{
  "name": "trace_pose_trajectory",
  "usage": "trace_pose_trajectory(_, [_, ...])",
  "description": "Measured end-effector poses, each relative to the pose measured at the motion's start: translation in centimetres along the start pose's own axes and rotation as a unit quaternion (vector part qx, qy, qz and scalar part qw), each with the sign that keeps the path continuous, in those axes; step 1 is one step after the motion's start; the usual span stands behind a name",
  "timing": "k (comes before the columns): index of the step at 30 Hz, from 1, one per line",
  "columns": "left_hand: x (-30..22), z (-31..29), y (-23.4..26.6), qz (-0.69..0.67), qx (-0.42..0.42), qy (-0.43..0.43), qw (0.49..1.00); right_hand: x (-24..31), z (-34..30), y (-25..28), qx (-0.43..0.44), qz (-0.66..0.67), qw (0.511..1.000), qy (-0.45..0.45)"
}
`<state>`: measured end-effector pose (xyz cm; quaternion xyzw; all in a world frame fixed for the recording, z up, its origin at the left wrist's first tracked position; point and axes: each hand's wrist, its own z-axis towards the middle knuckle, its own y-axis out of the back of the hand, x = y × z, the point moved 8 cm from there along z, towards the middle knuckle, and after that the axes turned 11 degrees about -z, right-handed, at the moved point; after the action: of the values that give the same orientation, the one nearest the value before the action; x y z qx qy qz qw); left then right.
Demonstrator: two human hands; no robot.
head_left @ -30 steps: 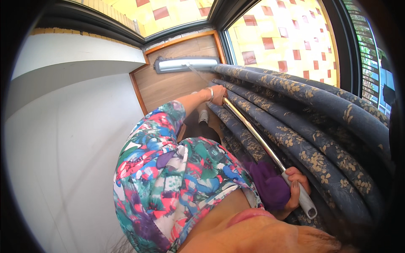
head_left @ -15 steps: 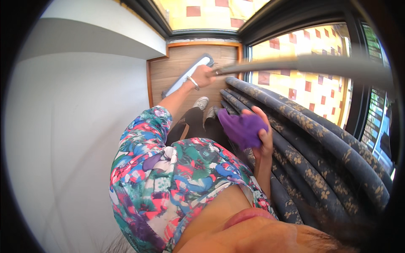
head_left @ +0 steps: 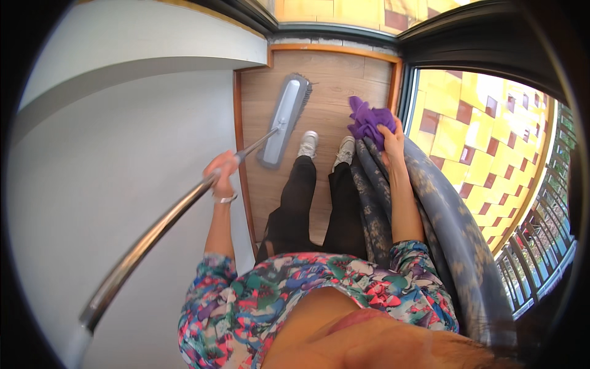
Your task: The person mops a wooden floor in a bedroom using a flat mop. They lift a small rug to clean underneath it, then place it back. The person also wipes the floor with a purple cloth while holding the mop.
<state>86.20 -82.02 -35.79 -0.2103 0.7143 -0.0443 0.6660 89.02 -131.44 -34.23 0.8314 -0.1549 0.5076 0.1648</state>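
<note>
My left hand (head_left: 222, 171) is wrapped round the shiny metal pole of a flat mop (head_left: 157, 243), and a bracelet circles that wrist. The pole slants from the lower left up to the mop's long head (head_left: 284, 123), which rests on the wooden floor (head_left: 332, 83). Grey fringe lines the head's edge. On the right, my right hand (head_left: 394, 136) grips a crumpled purple cloth (head_left: 369, 119) above the far end of the dark flowered curtain (head_left: 452, 215). Part of its fingers is hidden behind the cloth.
A pale wall (head_left: 135, 160) runs along my left. Orange-brown wooden trim (head_left: 326, 48) edges the floor, with dark-framed glass beyond and at the right. My shoes (head_left: 308, 144) stand between the mop head and the curtain. A railing (head_left: 534, 261) shows outside.
The mop pole has swung from the right over to the left, and its head stands more lengthwise on the floor. My right hand has moved forward with the purple cloth.
</note>
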Motion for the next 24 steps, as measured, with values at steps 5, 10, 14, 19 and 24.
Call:
trace_pose_trajectory(5, [0.6,1.2,3.7,-0.011,-0.113,-0.106,0.988,-6.8,16.1,-5.4,-0.012,-0.224,0.949,0.221])
trace_pose_trajectory(10, [2.4,5.7,7.1,-0.112,-0.066,-0.090,0.987,-16.3,30.4,-14.8,-0.014,-0.394,0.836,0.381])
trace_pose_trajectory(14, [4.0,8.0,9.8,-0.168,-0.077,-0.056,0.981,-27.7,39.8,-20.9,0.101,-0.565,0.710,0.408])
trace_pose_trajectory(19, [4.2,9.6,14.2,-0.172,-0.103,-0.050,0.979,-34.0,46.9,-21.6,0.137,-0.701,0.528,0.459])
trace_pose_trajectory(24, [4.4,10.0,16.8,-0.120,-0.146,-0.046,0.981,-27.3,51.0,-11.0,0.063,-0.666,0.581,0.464])
